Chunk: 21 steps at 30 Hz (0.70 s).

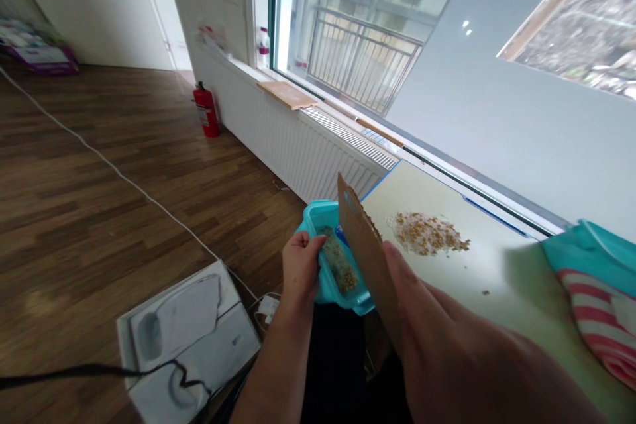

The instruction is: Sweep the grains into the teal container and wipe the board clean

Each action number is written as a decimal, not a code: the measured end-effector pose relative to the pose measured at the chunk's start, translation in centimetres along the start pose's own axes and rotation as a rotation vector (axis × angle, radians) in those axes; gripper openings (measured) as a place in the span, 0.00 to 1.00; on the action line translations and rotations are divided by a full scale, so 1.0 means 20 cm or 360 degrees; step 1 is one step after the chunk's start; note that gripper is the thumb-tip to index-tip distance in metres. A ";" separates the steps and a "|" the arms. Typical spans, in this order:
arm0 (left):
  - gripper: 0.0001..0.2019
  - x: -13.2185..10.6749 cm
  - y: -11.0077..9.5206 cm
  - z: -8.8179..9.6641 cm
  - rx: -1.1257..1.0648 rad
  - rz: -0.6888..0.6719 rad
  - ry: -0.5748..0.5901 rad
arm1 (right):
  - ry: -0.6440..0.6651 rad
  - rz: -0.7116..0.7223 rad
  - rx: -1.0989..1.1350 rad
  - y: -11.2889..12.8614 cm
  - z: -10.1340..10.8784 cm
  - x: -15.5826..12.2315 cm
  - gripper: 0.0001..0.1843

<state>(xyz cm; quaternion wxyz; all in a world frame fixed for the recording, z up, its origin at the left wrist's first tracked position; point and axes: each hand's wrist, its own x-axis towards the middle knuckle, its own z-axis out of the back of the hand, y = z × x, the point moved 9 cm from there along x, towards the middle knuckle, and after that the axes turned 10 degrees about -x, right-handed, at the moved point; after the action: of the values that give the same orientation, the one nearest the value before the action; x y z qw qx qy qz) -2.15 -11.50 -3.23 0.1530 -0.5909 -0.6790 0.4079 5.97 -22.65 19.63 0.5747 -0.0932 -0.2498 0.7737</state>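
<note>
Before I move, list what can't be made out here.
All in the head view:
- Right side of the aqua plastic tub: hidden by the flat brown cardboard piece.
- Part of that piece: covered by the right hand.
- Red-and-white striped cloth: cut off by the right edge.
- Label on the red metal fire extinguisher: too small to read.

The pale, blue-edged bench is carrying a loose pile of yellow and white grains; a small crumb is lying apart, and a striped cloth is resting beside a teal container
</note>
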 end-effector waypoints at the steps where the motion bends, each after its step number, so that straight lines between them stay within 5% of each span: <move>1: 0.17 0.00 0.00 0.00 -0.0006 0.0005 0.0007 | 0.0017 -0.0011 0.0011 -0.01 -0.01 0.00 0.35; 21: 0.16 0.00 0.01 0.01 0.0036 0.0008 -0.0038 | 0.0055 -0.0082 0.0022 -0.06 -0.05 -0.04 0.35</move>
<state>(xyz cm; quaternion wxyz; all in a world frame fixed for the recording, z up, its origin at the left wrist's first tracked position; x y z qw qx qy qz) -2.19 -11.62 -3.51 0.1505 -0.5860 -0.6746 0.4230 7.63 -22.84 19.21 0.5993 -0.0962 -0.2367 0.7587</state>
